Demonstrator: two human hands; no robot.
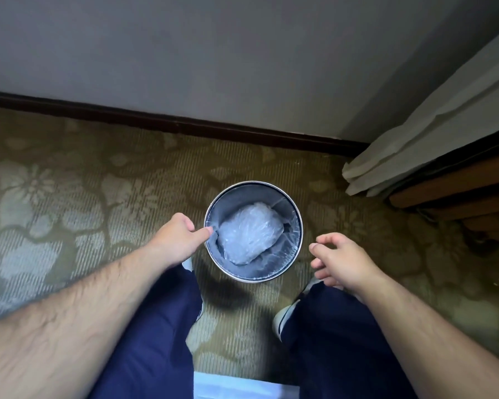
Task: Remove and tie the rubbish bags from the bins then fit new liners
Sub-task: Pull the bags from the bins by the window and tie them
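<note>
A small round metal bin (pixel 297 214) stands on the carpet between my feet. A clear plastic liner (pixel 288 243) lines its inside, and a crumpled clear plastic bundle (pixel 249 233) lies in the bottom. My left hand (pixel 179 236) is at the bin's left rim, thumb and fingers pinched together on the liner's edge. My right hand (pixel 339 259) hovers just right of the bin, fingers loosely curled and apart, holding nothing.
A patterned olive carpet (pixel 98 197) covers the floor. A grey wall with a dark skirting board (pixel 185 123) runs behind the bin. A pale curtain (pixel 415 145) and wooden furniture (pixel 458 191) stand at the right. Something white (pixel 242 387) shows between my legs.
</note>
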